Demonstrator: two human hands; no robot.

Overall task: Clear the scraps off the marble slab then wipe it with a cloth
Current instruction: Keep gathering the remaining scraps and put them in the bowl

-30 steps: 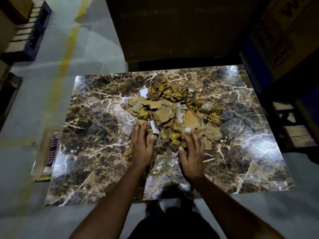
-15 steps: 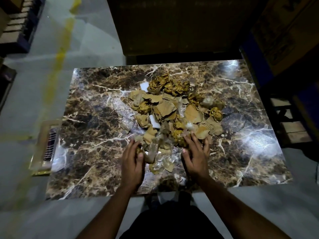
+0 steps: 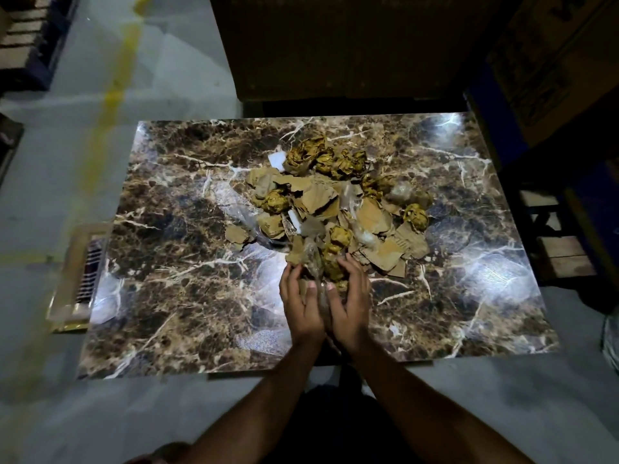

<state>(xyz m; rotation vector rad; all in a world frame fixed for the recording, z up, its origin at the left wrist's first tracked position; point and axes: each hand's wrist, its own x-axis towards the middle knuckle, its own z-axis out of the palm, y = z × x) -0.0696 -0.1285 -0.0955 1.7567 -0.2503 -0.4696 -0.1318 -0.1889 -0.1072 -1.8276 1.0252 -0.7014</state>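
Observation:
A brown veined marble slab (image 3: 174, 262) lies flat on the grey floor. A heap of scraps (image 3: 338, 202) covers its middle: torn cardboard pieces, crumpled gold paper balls, clear plastic film and white bits. My left hand (image 3: 299, 306) and my right hand (image 3: 350, 303) are cupped close together at the near end of the heap. Between them they hold a bunch of cardboard and plastic scraps (image 3: 315, 266). No cloth is in view.
A flat gold-edged item (image 3: 80, 272) lies on the floor by the slab's left edge. A large dark box (image 3: 335, 45) stands just behind the slab. Cardboard boxes and a wooden pallet (image 3: 552, 236) crowd the right side. A yellow line (image 3: 110, 95) runs along the floor on the left.
Both hands drew back toward me and came together, scooping scraps from the near side of the heap into a bunch held between them.

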